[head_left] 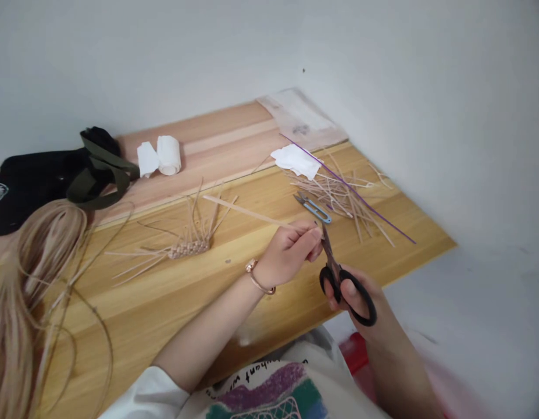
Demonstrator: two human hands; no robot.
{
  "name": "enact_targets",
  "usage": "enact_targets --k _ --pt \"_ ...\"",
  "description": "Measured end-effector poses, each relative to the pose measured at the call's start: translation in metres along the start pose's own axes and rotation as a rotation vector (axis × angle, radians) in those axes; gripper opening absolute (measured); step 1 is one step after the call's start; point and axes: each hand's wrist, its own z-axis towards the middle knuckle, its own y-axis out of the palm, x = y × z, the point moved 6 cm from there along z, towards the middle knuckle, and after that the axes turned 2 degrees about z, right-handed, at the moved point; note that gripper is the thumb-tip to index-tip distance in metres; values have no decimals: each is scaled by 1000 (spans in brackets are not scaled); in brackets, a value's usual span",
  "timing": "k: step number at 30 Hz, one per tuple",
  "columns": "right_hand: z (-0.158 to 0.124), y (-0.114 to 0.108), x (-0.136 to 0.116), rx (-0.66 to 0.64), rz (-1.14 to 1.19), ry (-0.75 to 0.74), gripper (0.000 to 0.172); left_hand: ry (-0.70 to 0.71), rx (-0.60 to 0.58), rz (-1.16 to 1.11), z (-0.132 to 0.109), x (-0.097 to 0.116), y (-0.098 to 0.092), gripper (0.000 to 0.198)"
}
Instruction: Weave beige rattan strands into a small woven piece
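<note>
My left hand (293,247) pinches a thin tan strip (247,212), which runs out to the left over the table. With fingers and thumb through the black handles, my right hand (360,297) grips a pair of scissors (332,262). The blades point up and away, right beside my left fingertips; whether they touch the strip is hidden. A small woven piece (189,249) with loose strip ends fanning out lies on the table left of my hands. Just beyond my fingers rest blue thread snips (313,208).
Behind the snips lie a heap of cut strips (339,192), a purple strip (365,198), white tissue (297,160) and a clear plastic bag (302,119). At left are a long strip bundle (16,326), a black bag (42,174) and a white paper roll (168,155) on the wooden table (234,314).
</note>
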Motion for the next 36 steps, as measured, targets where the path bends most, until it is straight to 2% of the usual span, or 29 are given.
enact_targets --k 10,18,21,24,26,28,30,33,36 --pt "8 -3 17 -12 61 76 54 -53 17 -119 2 -8 -5 43" --pt "10 -2 12 48 74 52 49 -45 12 -208 -4 -3 -13 39" --pt "10 -9 10 125 43 29 48 -48 15 -240 -8 1 -16 39" --pt "16 -28 7 254 -206 36 44 -48 41 -223 -15 4 -23 39" --pt "24 -46 4 356 -558 94 36 -49 67 -179 -21 6 -27 39" --pt "33 -64 2 430 -1005 236 30 -58 94 -141 -27 9 -30 36" --pt "43 -75 4 399 -1292 374 27 -71 119 -122 -33 12 -33 33" --pt "53 -80 6 340 -1421 447 28 -77 163 -129 -41 19 -37 28" --pt "55 -73 2 360 -1263 323 32 -63 178 -138 -48 25 -40 26"
